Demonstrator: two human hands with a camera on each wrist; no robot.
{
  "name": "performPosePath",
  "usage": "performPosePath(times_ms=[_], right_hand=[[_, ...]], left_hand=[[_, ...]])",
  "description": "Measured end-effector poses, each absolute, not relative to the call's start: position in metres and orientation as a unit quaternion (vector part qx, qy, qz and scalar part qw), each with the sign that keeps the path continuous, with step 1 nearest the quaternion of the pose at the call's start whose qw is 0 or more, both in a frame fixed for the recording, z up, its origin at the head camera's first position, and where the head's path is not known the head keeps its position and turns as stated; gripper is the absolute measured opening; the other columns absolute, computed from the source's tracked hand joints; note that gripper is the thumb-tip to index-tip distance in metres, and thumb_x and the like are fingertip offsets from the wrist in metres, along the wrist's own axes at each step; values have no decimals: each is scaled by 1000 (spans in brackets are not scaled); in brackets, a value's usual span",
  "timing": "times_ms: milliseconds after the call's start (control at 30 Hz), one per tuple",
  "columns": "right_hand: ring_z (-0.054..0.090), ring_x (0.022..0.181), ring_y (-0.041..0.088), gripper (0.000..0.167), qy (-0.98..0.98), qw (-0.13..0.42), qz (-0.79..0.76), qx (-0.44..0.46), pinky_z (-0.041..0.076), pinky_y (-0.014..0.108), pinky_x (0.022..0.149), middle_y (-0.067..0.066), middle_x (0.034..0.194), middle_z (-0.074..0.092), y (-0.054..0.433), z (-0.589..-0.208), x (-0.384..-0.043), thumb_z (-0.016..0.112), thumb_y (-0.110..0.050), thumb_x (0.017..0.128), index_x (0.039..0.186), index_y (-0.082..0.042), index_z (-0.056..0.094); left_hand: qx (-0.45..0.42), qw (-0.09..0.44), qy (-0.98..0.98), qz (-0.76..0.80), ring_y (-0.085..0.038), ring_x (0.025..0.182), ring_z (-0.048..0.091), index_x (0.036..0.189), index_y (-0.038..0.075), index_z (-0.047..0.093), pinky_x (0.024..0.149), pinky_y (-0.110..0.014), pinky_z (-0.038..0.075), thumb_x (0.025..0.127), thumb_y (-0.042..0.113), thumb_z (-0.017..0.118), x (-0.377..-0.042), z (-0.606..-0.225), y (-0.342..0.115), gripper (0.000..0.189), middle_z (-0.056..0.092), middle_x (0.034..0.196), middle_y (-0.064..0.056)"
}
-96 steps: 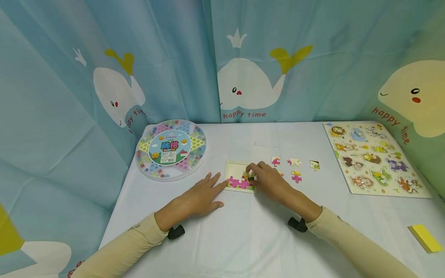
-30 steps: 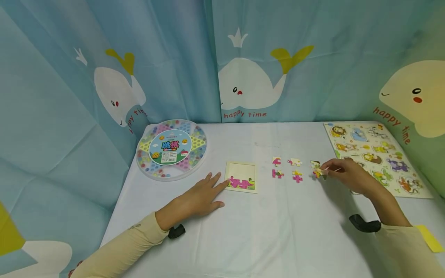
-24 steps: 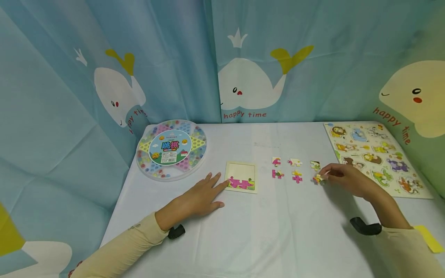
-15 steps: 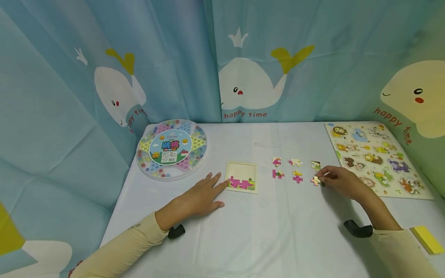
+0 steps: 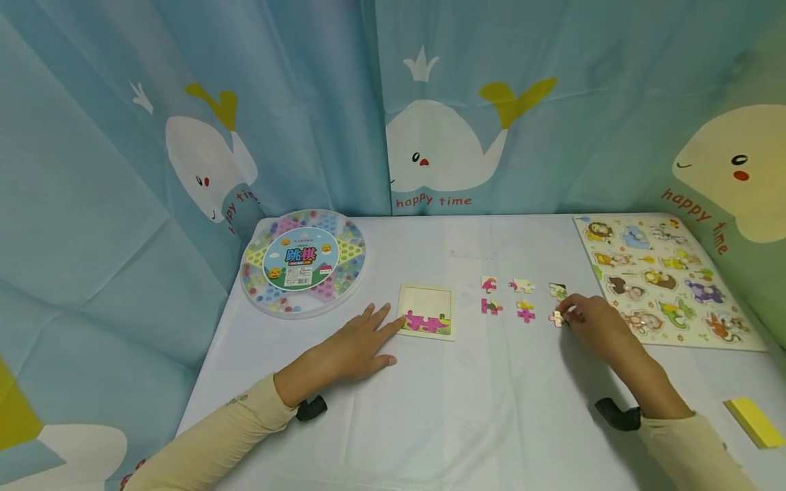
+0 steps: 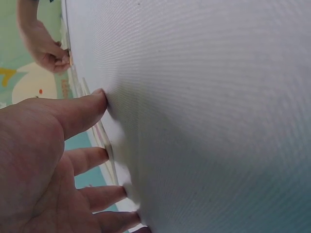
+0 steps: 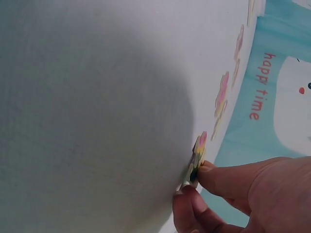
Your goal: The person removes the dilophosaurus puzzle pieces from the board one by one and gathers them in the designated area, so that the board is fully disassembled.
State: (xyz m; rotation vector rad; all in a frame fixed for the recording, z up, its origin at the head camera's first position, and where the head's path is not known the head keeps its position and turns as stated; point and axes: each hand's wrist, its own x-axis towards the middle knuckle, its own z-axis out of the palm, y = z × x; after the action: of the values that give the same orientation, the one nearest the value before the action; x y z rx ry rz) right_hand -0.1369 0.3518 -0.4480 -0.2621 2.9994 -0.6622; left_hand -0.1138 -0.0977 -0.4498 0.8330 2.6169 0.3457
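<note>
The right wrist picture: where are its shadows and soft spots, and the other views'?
Right wrist view: a broad shadow on the white cloth beside the fingers, farther puzzle pieces soft; left wrist view: shadow beside the left hand, distant right hand soft; head view: shadow near the right forearm.

– What lies round the frame (image 5: 428,301)?
– Pieces (image 5: 525,316) to its right, in two rows; the game (image 5: 301,259) behind it, to the left.
– And the board (image 5: 688,342)?
– Right of the pieces, on the table (image 5: 460,423); a block (image 5: 754,423) before it, a curtain (image 5: 307,136) behind.
</note>
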Motion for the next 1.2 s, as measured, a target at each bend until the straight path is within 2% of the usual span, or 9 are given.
performPosePath(times_ms=[300, 500, 667, 900, 1100, 1200], right_hand=[[55, 72, 33, 8, 979, -35, -192, -56, 40, 37, 55, 29, 95, 53, 341, -456, -125, 69, 2, 94, 102, 2, 67], [57, 80, 40, 16, 984, -3, -175, -32, 43, 46, 59, 34, 105, 53, 335, -440, -127, 67, -7, 100, 111, 3, 65], [61, 85, 40, 26, 977, -4, -199, -72, 49, 50, 65, 34, 111, 55, 319, -420, -136, 67, -10, 101, 120, 7, 64], [67, 91, 36, 35, 956, 40, -250, -151, 57, 50, 76, 33, 120, 59, 253, -412, -149, 70, -8, 101, 130, 9, 59], [66, 99, 29, 42, 941, 86, -254, -207, 59, 46, 87, 22, 125, 62, 187, -426, -147, 73, -7, 99, 137, 3, 59], [67, 103, 27, 45, 933, 86, -242, -253, 60, 44, 92, 19, 128, 64, 162, -434, -142, 76, -8, 98, 138, 2, 59]], left_hand=[[295, 186, 930, 118, -47, 160, 19, 168, 20, 32, 128, -57, 25, 106, 46, 62, -113, -452, -99, 74, 20, 175, -18], [295, 188, 930, 116, -47, 160, 19, 168, 20, 31, 128, -57, 26, 106, 46, 62, -113, -450, -98, 74, 20, 175, -18], [289, 193, 931, 114, -46, 161, 18, 168, 21, 31, 129, -55, 24, 106, 46, 62, -113, -448, -97, 75, 19, 175, -17], [278, 200, 933, 106, -42, 162, 14, 169, 24, 28, 130, -53, 22, 105, 47, 62, -114, -449, -98, 76, 16, 177, -14], [285, 198, 932, 107, -43, 162, 15, 169, 24, 28, 129, -53, 23, 106, 48, 61, -115, -450, -98, 75, 17, 176, -14], [293, 189, 932, 101, -45, 161, 17, 169, 22, 29, 129, -54, 25, 107, 48, 60, -115, -450, -98, 74, 18, 176, -15]])
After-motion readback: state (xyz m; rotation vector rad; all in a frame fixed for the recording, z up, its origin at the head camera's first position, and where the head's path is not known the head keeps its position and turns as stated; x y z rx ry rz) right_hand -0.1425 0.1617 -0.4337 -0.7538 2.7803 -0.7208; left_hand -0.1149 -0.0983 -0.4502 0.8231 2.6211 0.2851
